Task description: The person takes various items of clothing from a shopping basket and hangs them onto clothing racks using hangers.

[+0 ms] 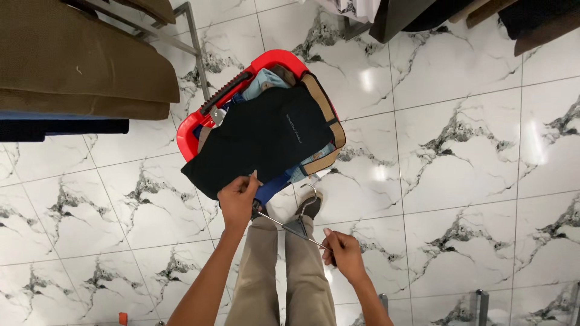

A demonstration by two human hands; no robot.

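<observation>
A red basket point(188, 137) full of clothes sits on the marble floor just ahead of my feet. A black garment point(263, 139) lies draped across its top, over tan and blue pieces. My left hand point(237, 200) pinches the near hem of the black garment and one end of a metal clothes hanger point(294, 227). My right hand point(343, 253) grips the hanger's other end. The hanger's hook points up toward the basket.
Brown folded garments point(78, 66) hang over a metal rack point(192, 42) at the upper left. Dark clothing and furniture edge point(399, 15) show at the top. White veined floor tiles point(471, 157) spread to the right. My tan trouser legs point(284, 278) stand below.
</observation>
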